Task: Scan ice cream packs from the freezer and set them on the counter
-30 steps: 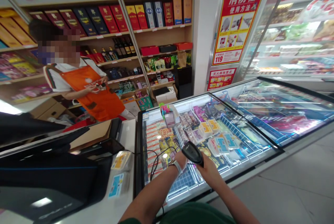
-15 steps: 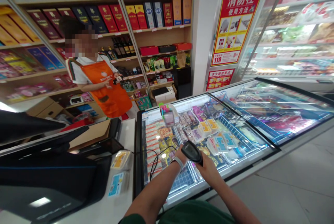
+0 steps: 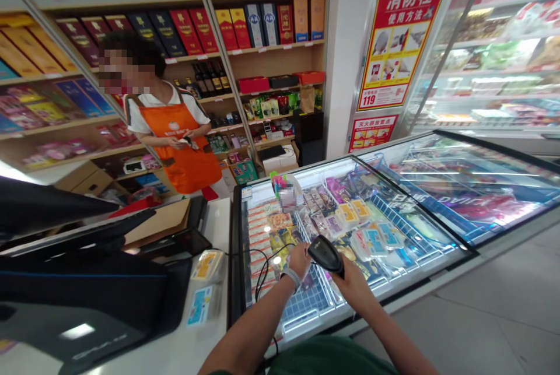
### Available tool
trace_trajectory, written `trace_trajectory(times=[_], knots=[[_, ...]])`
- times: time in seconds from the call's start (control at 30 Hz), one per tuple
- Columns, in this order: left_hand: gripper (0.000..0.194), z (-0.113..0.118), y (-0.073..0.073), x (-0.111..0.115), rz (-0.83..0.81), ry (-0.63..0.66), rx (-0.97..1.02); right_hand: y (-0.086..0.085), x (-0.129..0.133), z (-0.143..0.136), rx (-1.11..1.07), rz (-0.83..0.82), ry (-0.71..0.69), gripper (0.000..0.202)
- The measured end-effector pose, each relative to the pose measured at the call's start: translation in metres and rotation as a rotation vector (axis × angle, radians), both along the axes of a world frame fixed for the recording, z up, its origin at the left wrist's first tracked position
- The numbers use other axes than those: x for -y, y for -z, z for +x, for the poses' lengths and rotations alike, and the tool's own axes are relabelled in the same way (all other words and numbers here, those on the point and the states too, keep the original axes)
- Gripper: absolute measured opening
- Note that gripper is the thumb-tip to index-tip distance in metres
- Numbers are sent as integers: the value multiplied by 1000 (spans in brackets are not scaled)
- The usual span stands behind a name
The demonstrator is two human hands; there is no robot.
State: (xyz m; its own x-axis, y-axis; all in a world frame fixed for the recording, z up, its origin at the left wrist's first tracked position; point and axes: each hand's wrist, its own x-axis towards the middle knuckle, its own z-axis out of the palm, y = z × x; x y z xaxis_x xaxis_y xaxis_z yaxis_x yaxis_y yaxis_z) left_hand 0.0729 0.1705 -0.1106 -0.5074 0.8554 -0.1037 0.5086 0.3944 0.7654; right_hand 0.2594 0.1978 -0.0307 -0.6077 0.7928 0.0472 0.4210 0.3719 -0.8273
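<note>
My right hand (image 3: 353, 284) is wrapped round the handle of a black barcode scanner (image 3: 324, 252), held above the glass-topped freezer (image 3: 301, 319). Close to the scanner's head is my left hand (image 3: 300, 259), its fingers curled in; the scanner partly hides them, and what they hold, if anything, is not visible. A light band circles the left wrist. Beyond the hands, flat packs with yellow labels (image 3: 354, 210) and others with blue labels (image 3: 377, 239) are grouped over the freezer. A black cable (image 3: 263, 273) loops across the glass left of my left hand.
On the counter (image 3: 219, 217) at left lie a yellow-labelled pack (image 3: 207, 266) and a blue-labelled pack (image 3: 202, 306), beside a dark checkout machine (image 3: 100, 305). A person in an orange apron (image 3: 186, 159) stands behind it, hands together. Stocked shelves (image 3: 271, 51) line the back wall.
The view has shifted slightly, so most things sit a little further right. The person in the apron has turned their head and lowered their hands slightly. My grip on the scanner is unchanged.
</note>
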Motion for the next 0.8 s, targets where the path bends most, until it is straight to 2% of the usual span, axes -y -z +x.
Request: trace_trajectory(times=[0.13, 0.2, 0.5, 0.8], knots=[[7, -18, -1, 14, 16, -110, 31, -3, 2, -2, 5, 12, 1, 26], [5, -25, -4, 22, 38, -168, 67, -5, 3, -3, 12, 18, -13, 26], [20, -48, -14, 68, 151, -372, 429, -4, 7, -7, 50, 20, -45, 21], [30, -61, -21, 99, 278, -515, 684, -7, 9, -10, 60, 9, -76, 34]])
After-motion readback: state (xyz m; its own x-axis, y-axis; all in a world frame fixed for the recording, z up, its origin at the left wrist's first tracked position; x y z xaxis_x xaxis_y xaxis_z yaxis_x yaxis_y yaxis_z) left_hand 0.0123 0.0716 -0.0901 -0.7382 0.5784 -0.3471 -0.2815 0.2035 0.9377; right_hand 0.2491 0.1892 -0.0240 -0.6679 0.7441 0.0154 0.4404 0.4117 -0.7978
